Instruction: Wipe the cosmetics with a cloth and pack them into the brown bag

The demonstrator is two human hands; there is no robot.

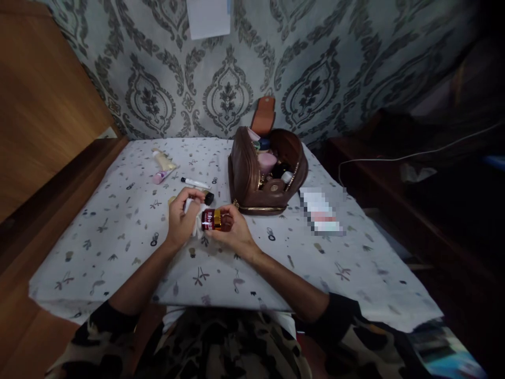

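Observation:
My right hand (240, 234) grips a small dark red jar (209, 220) with white lettering and a gold band, tilted on its side above the table. My left hand (181, 218) is closed around a crumpled white tissue (198, 225), which meets the left end of the jar. Just behind the left fingers is a black-capped item (208, 198), partly hidden by them. A white tube with a black cap (195, 183) lies a little farther back. Beyond the hands, to the right, stands an open brown toiletry bag (252, 184) filled with bottles and other small items.
A pink-capped tube (160, 176) and a beige packet (161, 157) lie at the back left of the patterned tablecloth (244, 284). Right of the bag lies a flat pixelated item (321, 210). Wooden furniture (47, 105) borders the left; a patterned wall (224, 79) rises behind.

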